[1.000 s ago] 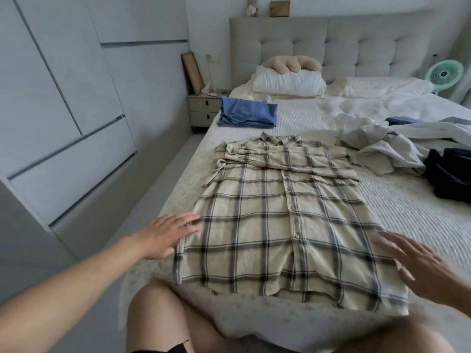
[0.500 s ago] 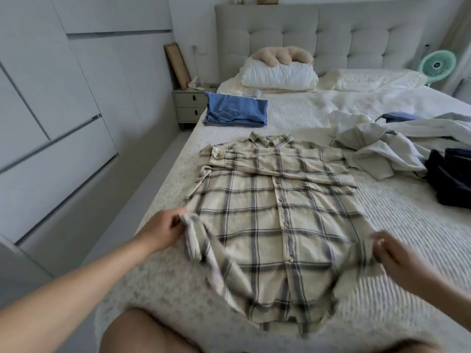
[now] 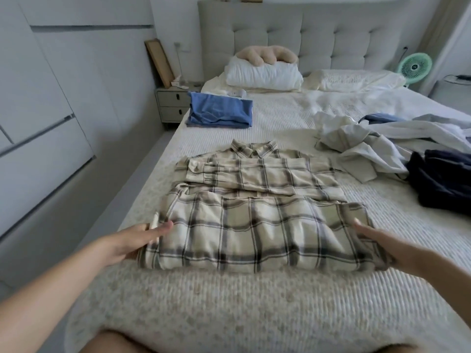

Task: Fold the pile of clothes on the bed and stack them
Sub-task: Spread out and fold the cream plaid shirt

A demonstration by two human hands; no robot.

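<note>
While flat (fingers straight) | 2 hands: left hand (image 3: 132, 244), right hand (image 3: 390, 247) | touching plaid shirt (image 3: 257, 233) edges

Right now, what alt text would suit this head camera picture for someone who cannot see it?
Two hands, left hand and right hand, rest at the sides of a half-folded plaid shirt on a bed. Folded blue clothes lie beyond, unfolded clothes to the right.

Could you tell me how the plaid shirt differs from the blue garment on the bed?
The plaid shirt is cream with dark checks; the blue garment is plain blue. The plaid shirt lies near, between the left hand and right hand, half folded; the blue garment sits untouched by the nightstand, fully folded. Both rest on the bed.
</note>
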